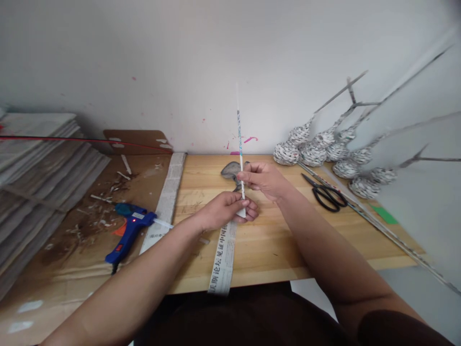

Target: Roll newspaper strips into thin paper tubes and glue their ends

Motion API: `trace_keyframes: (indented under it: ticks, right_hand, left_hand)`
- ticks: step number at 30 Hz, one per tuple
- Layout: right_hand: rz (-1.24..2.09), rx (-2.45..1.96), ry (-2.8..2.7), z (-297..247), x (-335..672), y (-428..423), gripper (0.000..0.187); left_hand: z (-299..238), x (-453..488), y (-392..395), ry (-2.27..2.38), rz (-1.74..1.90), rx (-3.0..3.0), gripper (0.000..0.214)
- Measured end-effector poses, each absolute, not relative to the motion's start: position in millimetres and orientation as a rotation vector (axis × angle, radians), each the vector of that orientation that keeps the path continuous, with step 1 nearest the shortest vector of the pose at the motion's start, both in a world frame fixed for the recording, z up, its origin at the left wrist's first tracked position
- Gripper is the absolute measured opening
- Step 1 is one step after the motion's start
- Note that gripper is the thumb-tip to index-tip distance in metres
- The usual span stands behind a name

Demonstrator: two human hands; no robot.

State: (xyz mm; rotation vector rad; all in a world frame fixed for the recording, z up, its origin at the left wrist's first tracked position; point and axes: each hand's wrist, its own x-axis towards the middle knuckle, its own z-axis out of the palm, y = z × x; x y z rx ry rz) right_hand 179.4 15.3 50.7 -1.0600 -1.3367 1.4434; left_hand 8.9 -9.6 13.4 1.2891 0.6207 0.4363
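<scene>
A thin rolled newspaper stick (239, 144) stands nearly upright over the wooden table (273, 245). My left hand (226, 210) pinches its lower end, fingers closed around it. My right hand (264, 179) grips the stick a little higher, fingers closed too. A flat strip of newspaper (223, 257) lies on the table below my left hand and hangs over the front edge. A small grey object (230, 169) sits just behind my hands.
A blue hot glue gun (129, 233) lies left on brown cardboard (72, 259) with paper scraps. Another newspaper strip (167, 197) runs along the cardboard's edge. Black scissors (326, 194) lie right. Several woven paper balls (313, 151) with long sticks crowd the back right. Stacked sheets (32, 173) fill the far left.
</scene>
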Motion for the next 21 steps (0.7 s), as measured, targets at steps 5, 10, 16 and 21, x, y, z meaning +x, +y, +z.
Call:
trace_keyframes:
  ticks: [5, 10, 16, 21]
  right_hand:
    - [1.496, -1.000, -1.429, 49.6, 182.3, 15.7, 0.034]
    - [1.473, -1.005, -1.319, 46.9, 183.1, 17.6, 0.032]
    - [1.547, -0.985, -1.447, 50.7, 183.8, 15.4, 0.034]
    - [1.461, -1.038, -1.327, 51.1, 183.2, 15.8, 0.034]
  left_hand:
    - [12.8, 8.9, -9.1, 0.619, 0.437, 1.285, 0.032]
    - [12.6, 9.1, -10.4, 0.600, 0.428, 1.282, 0.034]
    - [14.2, 9.3, -10.4, 0.619, 0.435, 1.285, 0.033]
    - [15.2, 10.1, -11.0, 0.625, 0.425, 1.280, 0.032]
